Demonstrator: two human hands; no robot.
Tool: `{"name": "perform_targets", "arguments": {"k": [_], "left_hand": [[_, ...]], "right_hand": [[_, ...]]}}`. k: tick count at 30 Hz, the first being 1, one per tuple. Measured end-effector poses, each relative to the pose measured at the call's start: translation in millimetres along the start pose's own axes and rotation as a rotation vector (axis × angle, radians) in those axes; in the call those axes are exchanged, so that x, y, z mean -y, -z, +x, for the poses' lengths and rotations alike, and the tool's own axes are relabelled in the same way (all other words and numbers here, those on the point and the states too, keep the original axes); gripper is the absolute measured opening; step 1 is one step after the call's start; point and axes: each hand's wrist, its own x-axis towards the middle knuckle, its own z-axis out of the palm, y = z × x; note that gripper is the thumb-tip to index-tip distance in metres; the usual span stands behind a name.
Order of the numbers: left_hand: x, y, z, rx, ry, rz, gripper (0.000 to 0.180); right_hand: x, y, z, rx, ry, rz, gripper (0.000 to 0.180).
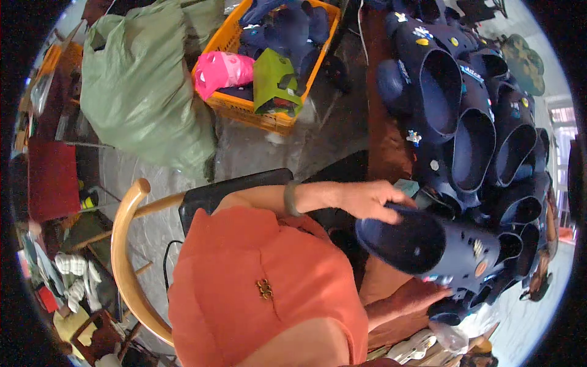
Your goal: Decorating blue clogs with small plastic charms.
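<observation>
My left hand (380,203) is closed on the heel rim of a dark navy clog (468,248), thumb inside the opening. The clog lies tilted with its toe toward the right, and small charms sit in its holes, among them a round orange one (481,268). Below the clog's side, close to a pinkish-white charm, is my right hand (437,293); its fingers are partly hidden and blurred, so their grip does not show. A heap of similar navy clogs (471,153) with charms, openings showing, fills the brown table (382,137) just beyond.
An orange crate (278,123) holds navy clogs, a pink bag (225,72) and a green box (275,82). Beside it stands a large pale green sack (137,92). A chair with a curved wooden arm (122,257) is around me. Several white shoes (76,278) lie at the left.
</observation>
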Motion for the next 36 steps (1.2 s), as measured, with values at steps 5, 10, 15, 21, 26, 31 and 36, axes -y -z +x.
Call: {"name": "perform_targets", "arguments": {"k": [5,10,15,21,26,31,36], "left_hand": [[-19.2,30.6,-16.2,-0.437,0.008,-0.076,0.044],[-18.7,36.1,-0.2,-0.648,0.024,0.063,0.043],[-10.4,26.4,2.7,-0.636,0.117,0.011,0.042],[-70.4,-6.6,78.1,-0.453,0.142,-0.287,0.043],[-115.4,18.6,197.2,-0.432,-0.147,-0.361,0.042],[-155.3,58.3,354.8,-0.333,-0.226,-0.208,0.018],[-130.2,92.1,466.5,-0.423,0.008,0.167,0.023]], "right_hand": [[-37.6,17.0,12.6,0.443,0.255,-0.324,0.030],[-66.7,73.4,37.9,0.269,0.236,-0.412,0.021],[-83.9,129.4,44.2,0.122,0.188,-0.496,0.017],[-87.5,179.3,34.0,-0.014,0.227,-0.620,0.016],[-94.9,184.8,35.3,-0.016,0.143,-0.479,0.016],[-89.0,179.4,37.4,0.012,0.133,-0.460,0.016],[-85.0,170.6,42.8,0.040,0.157,-0.621,0.013]]}}
